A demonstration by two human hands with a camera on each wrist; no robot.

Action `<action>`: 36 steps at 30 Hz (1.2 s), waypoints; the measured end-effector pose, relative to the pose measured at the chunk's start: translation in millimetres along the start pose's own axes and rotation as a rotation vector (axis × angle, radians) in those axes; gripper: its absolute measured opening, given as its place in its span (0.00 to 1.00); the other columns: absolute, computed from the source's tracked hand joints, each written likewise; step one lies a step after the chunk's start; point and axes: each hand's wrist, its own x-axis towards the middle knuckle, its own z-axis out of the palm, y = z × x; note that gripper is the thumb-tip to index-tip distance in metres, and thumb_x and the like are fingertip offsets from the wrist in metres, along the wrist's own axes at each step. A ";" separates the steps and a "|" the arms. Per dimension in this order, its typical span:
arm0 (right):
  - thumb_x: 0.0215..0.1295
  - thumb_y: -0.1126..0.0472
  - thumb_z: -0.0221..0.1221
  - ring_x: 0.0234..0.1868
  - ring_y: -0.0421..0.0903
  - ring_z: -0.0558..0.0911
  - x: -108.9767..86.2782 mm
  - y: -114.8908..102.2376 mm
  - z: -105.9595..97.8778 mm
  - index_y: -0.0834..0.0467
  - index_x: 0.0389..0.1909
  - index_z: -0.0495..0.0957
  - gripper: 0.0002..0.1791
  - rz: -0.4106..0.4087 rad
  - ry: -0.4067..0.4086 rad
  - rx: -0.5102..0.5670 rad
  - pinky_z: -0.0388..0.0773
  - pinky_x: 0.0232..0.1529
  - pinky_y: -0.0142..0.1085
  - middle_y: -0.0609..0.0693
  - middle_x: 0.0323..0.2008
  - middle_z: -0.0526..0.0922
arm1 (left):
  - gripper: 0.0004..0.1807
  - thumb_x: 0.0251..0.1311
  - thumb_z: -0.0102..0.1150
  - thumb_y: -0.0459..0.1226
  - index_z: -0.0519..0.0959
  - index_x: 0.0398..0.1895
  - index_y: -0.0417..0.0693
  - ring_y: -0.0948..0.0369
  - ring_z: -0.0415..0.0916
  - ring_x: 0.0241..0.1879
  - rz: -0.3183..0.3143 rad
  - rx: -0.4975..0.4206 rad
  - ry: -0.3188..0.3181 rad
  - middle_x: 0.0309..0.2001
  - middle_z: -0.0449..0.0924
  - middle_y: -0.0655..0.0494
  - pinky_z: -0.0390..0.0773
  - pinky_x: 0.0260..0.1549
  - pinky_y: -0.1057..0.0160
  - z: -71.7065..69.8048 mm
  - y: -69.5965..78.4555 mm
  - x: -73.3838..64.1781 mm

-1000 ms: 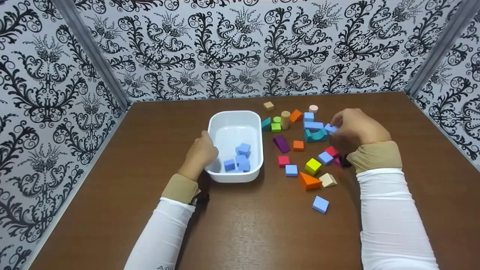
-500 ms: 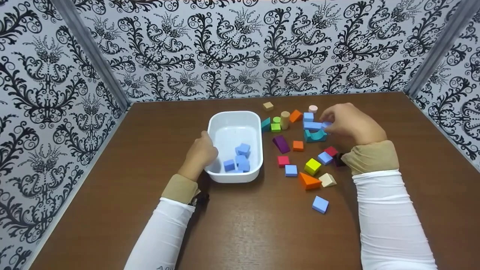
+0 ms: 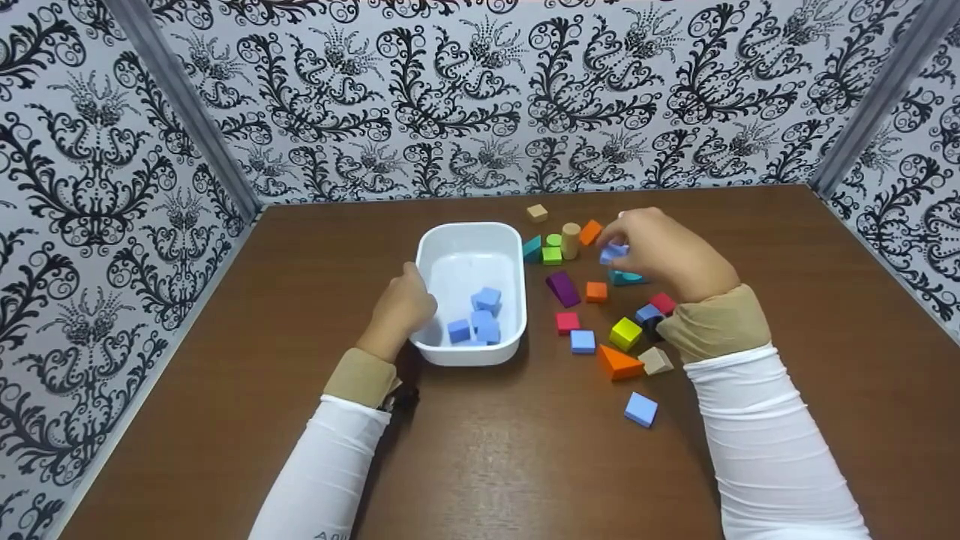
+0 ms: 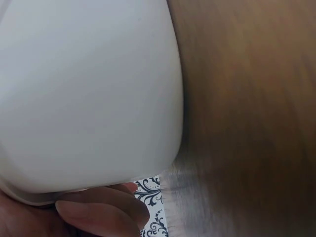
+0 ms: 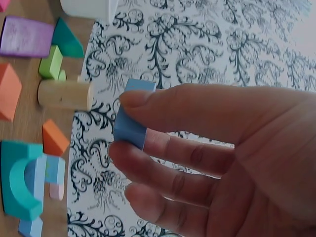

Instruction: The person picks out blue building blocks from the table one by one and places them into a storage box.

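Observation:
In the head view my left hand (image 3: 405, 304) grips the left rim of a white plastic tub (image 3: 520, 262). Several blue blocks (image 3: 487, 298) lie in the tub's near half. The left wrist view shows curled fingers (image 4: 98, 217) at the rim, under the tub's pale wall. My right hand (image 3: 671, 251) is over the far right of the loose blocks. Its thumb and fingers pinch a blue block (image 5: 132, 116), raised above the table in the right wrist view. Close by are a teal arch (image 5: 15, 182) and more blue blocks (image 5: 54, 169); in the head view the hand partly covers them.
Right of the tub stand a wooden cylinder (image 3: 570, 241), a purple wedge (image 3: 562, 289) and green blocks (image 3: 552, 256). Nearer lie a yellow cube (image 3: 625, 333), an orange triangle (image 3: 619, 363) and a lone blue block (image 3: 641, 409). Patterned walls (image 3: 480, 97) enclose the brown table (image 3: 480, 450).
My right hand has moved left with the blue block, from the right side of the pile to above the teal arch. The left hand and the tub have stayed in place.

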 end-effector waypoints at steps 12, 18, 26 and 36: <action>0.66 0.71 0.67 0.47 0.58 0.81 10.4 -26.2 18.2 0.61 0.52 0.89 0.15 -0.145 0.089 -0.022 0.85 0.53 0.51 0.61 0.45 0.83 | 0.35 0.67 0.49 0.31 0.56 0.76 0.25 0.40 0.81 0.57 -0.002 0.003 -0.001 0.62 0.77 0.25 0.81 0.58 0.42 -0.3 1.4 -0.7; 0.65 0.69 0.71 0.47 0.56 0.82 15.9 -45.3 34.3 0.63 0.54 0.88 0.17 -0.238 0.101 0.009 0.84 0.52 0.47 0.60 0.46 0.84 | 0.35 0.68 0.49 0.32 0.56 0.76 0.25 0.40 0.80 0.59 -0.005 0.000 -0.001 0.62 0.77 0.25 0.80 0.59 0.42 -0.2 1.2 -0.6; 0.64 0.69 0.72 0.48 0.57 0.78 18.4 -59.3 51.8 0.62 0.54 0.89 0.17 -0.327 0.120 -0.003 0.83 0.52 0.46 0.59 0.47 0.84 | 0.37 0.66 0.49 0.31 0.54 0.77 0.25 0.39 0.80 0.59 -0.009 -0.003 -0.007 0.62 0.76 0.25 0.79 0.60 0.42 -0.4 1.1 -0.1; 0.64 0.68 0.73 0.44 0.52 0.83 20.0 -72.6 67.3 0.61 0.54 0.90 0.17 -0.423 0.147 0.014 0.85 0.48 0.42 0.57 0.45 0.84 | 0.37 0.67 0.47 0.31 0.54 0.78 0.25 0.39 0.81 0.57 -0.009 0.009 0.002 0.61 0.78 0.26 0.80 0.58 0.42 -0.3 1.9 0.0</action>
